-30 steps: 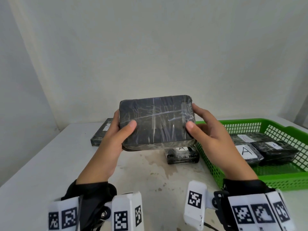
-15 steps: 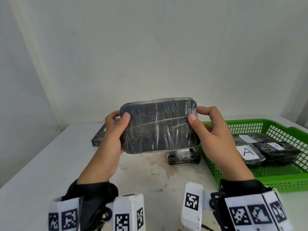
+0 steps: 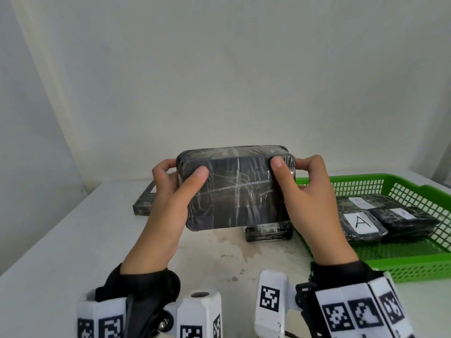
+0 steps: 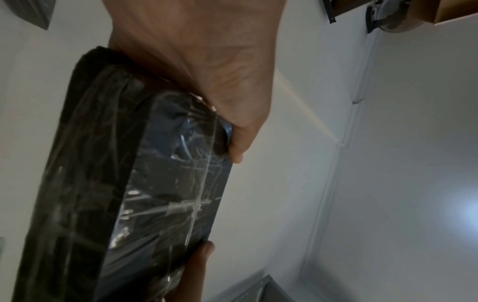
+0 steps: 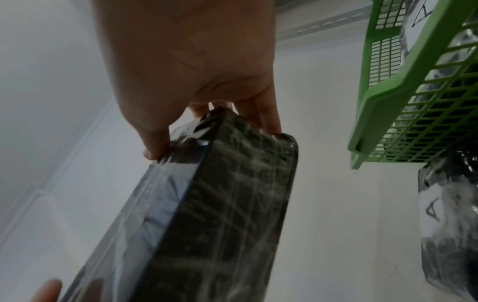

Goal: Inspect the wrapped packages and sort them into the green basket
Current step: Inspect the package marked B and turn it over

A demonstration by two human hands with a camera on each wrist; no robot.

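Note:
A black package wrapped in clear film (image 3: 235,189) is held upright above the white table (image 3: 61,252), a plain face toward me and its top edge showing. My left hand (image 3: 170,191) grips its left end, thumb on the near face, fingers curled behind. My right hand (image 3: 305,191) grips the right end the same way. The wrist views show the package (image 4: 124,194) (image 5: 207,214) pinched between thumb and fingers. The green basket (image 3: 402,262) stands at the right with three wrapped packages inside, one (image 3: 363,224) labelled "A".
A small wrapped package (image 3: 268,230) lies on the table just left of the basket, below the held one. A flat dark package (image 3: 146,203) lies at the back left, partly behind my left hand. A white wall rises behind the table.
Both hands have tipped the package, its top edge rolling toward me, and lowered it slightly. My fingers have shifted from flat behind it to curled over its upper corners.

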